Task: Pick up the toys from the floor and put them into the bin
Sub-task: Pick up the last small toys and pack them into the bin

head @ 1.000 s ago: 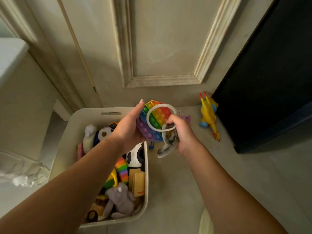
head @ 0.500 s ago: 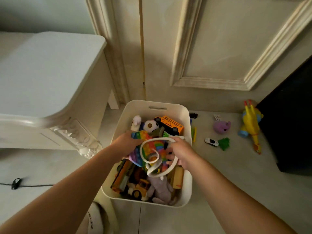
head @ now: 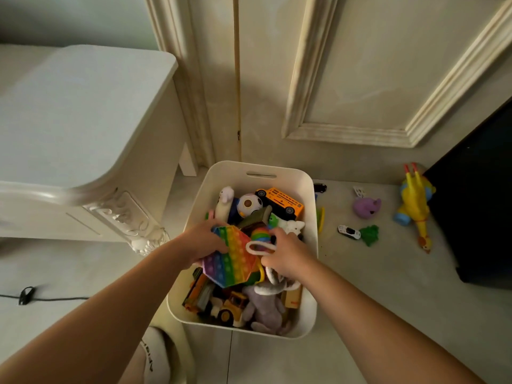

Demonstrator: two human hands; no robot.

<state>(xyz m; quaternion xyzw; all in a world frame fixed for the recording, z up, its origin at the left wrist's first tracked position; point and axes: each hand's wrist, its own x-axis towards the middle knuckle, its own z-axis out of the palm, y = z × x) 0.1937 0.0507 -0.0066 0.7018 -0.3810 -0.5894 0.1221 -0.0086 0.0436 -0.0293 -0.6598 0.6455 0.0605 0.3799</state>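
The white bin stands on the floor, full of toys: an orange bus, a ball, plush animals, a yellow truck. Both my hands are over its middle. My left hand grips the left edge of a rainbow pop-it pad that lies on the pile. My right hand is closed around a white ring toy with a grey strap under it. On the floor to the right lie a purple toy, a white car, a green toy and a yellow rubber chicken.
A white carved cabinet stands left of the bin. Behind it is a panelled cream door. A dark furniture block fills the right edge. A black cable with a clip lies on the floor at left. A small black car sits by the bin's far corner.
Both hands carried the pop-it pad and the ring toy from beside the bin to over it, then lowered them onto the toy pile. The view swung left.
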